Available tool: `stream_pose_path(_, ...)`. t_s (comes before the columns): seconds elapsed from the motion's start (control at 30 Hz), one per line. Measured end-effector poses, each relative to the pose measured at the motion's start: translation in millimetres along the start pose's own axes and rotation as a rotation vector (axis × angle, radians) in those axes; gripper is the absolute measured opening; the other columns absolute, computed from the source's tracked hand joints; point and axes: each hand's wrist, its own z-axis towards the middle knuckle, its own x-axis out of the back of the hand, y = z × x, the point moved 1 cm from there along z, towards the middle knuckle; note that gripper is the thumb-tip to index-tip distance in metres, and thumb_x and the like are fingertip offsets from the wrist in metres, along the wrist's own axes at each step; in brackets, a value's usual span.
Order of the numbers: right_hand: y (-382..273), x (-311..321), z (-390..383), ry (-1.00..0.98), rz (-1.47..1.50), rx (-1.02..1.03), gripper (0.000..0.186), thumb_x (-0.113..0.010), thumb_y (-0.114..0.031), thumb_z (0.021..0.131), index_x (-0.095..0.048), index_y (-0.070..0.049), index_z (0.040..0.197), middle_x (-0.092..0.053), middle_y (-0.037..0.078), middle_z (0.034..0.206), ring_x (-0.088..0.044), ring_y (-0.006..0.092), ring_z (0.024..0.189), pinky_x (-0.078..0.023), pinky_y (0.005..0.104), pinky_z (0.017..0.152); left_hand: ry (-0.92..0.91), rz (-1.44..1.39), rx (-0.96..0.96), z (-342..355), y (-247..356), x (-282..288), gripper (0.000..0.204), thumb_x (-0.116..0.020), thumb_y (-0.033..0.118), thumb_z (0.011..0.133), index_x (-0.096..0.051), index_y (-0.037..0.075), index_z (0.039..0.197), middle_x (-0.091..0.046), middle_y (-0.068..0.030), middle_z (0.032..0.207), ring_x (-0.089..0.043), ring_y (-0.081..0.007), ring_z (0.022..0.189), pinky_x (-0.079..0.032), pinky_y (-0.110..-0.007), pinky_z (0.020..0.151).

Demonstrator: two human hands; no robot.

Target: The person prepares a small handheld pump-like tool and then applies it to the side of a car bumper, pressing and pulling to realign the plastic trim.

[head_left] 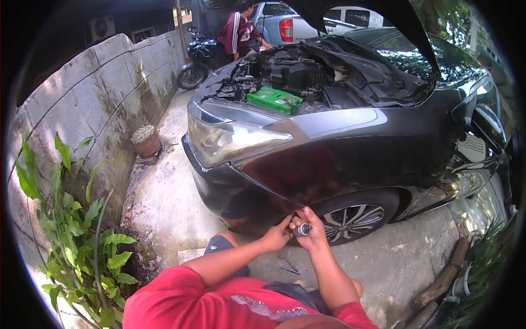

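Down low by the front wheel, the right hand [312,233] is wrapped tight around a small screwdriver handle [302,229], a stubby dark cylinder with a pale grey end cap; the grip is clamped on it, thumb over the top. Just beside that grip, to its left, the left hand [276,237] is seen with fingers pinched together against the lower lip of the car's glossy black fender [285,175]; whether something tiny is held in that pinch cannot be told. Immediately above both grips, a curved panel seam is traced along the smooth painted metal. To the right of the right grip, the alloy wheel [350,221] is shown, silver spokes inside a matte rubber tyre. Below the grips, on the rough, stained concrete floor [164,203], thin metal tools [289,266] are laid flat. Far above the grips, under the raised bonnet, a green flat-topped battery [274,100] is seen in the engine bay. Another person in a maroon jacket [236,34] is bent over the far side.
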Motion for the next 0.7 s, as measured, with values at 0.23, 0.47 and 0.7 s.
stream_pose_path(0.23, 6.2, -8.7, 6.9, 0.175, -0.002, 0.005, 0.018, -0.072, -0.022, 0.094, -0.061, -0.009, 0.101, -0.062, 0.005, 0.089, -0.055, 0.0172, 0.071, -0.049, 0.0368, 0.067, 0.018, 0.051, -0.028, -1.4, 5.2, 0.5, 0.082, -0.061, 0.009, 0.089, -0.021, 0.013, 0.161, -0.065, -0.0288, 0.121, -0.067, -0.0411, 0.108, -0.052, -0.044, 0.092)
stream_pose_path(0.47, 15.0, -7.2, -6.0, 0.168, 0.018, 0.129, 0.014, -0.068, -0.018, 0.096, -0.059, -0.01, 0.103, -0.059, 0.003, 0.085, -0.055, 0.0171, 0.07, -0.05, 0.0377, 0.066, 0.034, 0.025, -0.061, -7.5, -0.6, -9.1, 0.075, -0.06, 0.007, 0.089, -0.028, 0.013, 0.157, -0.065, -0.0278, 0.121, -0.065, -0.042, 0.113, -0.052, -0.046, 0.094)
stream_pose_path(0.7, 8.9, -11.4, 1.4, 0.222, -0.049, 0.146, 0.014, -0.067, -0.018, 0.097, -0.058, -0.009, 0.1, -0.06, 0.005, 0.077, -0.06, 0.0179, 0.065, -0.054, 0.0346, 0.061, -0.104, 0.083, 0.136, -10.1, 34.4, 2.1, 0.071, -0.063, 0.009, 0.093, -0.028, 0.0, 0.155, -0.064, -0.0183, 0.122, -0.064, -0.0252, 0.115, -0.048, -0.036, 0.1)
